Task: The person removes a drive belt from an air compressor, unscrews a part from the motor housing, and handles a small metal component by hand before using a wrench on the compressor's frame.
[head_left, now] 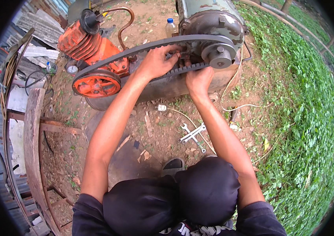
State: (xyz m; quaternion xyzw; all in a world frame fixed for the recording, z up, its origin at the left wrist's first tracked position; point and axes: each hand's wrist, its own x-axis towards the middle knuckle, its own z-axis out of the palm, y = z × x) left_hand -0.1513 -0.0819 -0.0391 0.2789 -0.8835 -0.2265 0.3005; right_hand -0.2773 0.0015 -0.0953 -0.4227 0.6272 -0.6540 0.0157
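A ribbed black drive belt point(147, 45) loops from the orange pulley wheel point(97, 85) of an orange air compressor pump point(90, 49) to the metal pulley point(219, 57) of a worn grey-green electric motor point(212, 17). Between the belt's two runs, beside the motor's base, my left hand point(160, 62) has its fingers bent in a pinch; whatever they grip is too small and dark to name. My right hand point(199, 80) is at the lower run, curled, with fingers reaching up behind the belt. The belt partly hides those fingertips. Beneath lies the tank point(143, 92).
Crossed wrenches point(192, 134) lie on the dirt near my feet. A white plug point(161, 107) with its cable is close by. A clear bottle with a blue cap point(171, 27) stands behind the belt. Wooden planks point(34, 129) border the left, grass point(304, 129) the right.
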